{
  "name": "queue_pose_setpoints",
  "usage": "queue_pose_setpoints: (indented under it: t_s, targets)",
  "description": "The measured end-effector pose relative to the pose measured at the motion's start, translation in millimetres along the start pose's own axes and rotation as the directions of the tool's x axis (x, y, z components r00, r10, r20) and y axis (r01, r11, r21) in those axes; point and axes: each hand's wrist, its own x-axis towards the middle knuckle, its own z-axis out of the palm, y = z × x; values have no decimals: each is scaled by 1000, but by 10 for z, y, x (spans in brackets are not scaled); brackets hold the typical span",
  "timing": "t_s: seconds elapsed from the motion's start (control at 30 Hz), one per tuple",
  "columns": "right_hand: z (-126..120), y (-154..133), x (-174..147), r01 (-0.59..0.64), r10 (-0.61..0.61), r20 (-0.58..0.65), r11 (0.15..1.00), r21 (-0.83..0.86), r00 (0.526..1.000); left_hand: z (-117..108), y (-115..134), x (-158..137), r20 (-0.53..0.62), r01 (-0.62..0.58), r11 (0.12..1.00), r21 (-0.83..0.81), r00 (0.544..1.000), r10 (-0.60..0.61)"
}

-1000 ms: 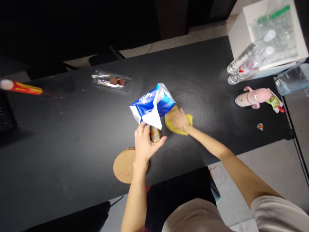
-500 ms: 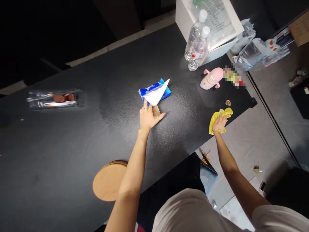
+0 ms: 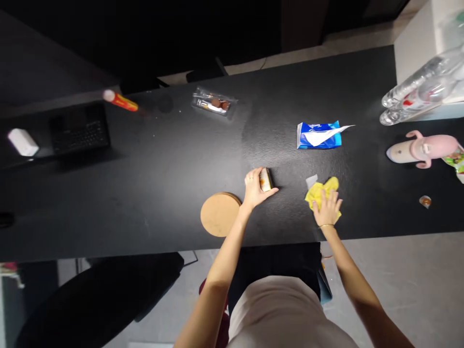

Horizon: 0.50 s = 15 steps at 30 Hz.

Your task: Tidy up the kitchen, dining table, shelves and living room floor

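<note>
Through the head view I saw the left hand [image 3: 254,189] curled around a small box [image 3: 265,181] on the black table [image 3: 166,164], near a round tan board [image 3: 218,215]. The right hand [image 3: 327,211] lay spread on a yellow cloth [image 3: 313,195]. Beyond it sat a blue tissue pack [image 3: 303,136], with 2 clear bottles [image 3: 411,84] farther right.

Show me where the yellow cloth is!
In the head view, the yellow cloth is right of centre on the black table, under the right hand.
</note>
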Motion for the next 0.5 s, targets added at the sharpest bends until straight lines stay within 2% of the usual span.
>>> queue_pose_setpoints:
  t_s: [0.07,0.1,0.17,0.23,0.27,0.33,0.4,0.5]
  targets:
    - [77,-485,-61,168,-168,115,986,9,979,-17,-24,-46,10,-22,1000,-9,1000,22]
    - [110,-733,-110,260,-263,158,965,40,952,-27,-18,-67,12,-31,999,-16,999,31]
    - [173,-1176,-209,430,-447,214,894,126,868,-87,-12,-133,-4,-10,1000,-18,1000,10]
    - [220,-1476,-264,515,-550,229,834,197,803,-223,-62,-258,-53,68,998,4,996,-68]
    - [237,-1562,-263,526,-567,225,822,221,792,-317,-116,-352,-83,123,992,22,989,-121]
    - [262,-1629,-204,508,-557,204,825,248,805,-523,-276,-602,-142,245,967,64,962,-234]
    - [283,-1621,-101,470,-516,175,847,249,839,-700,-471,-912,-183,375,920,112,918,-351]
    - [304,-1602,33,388,-418,132,899,204,899,-823,-734,-1369,-186,516,837,181,854,-486]
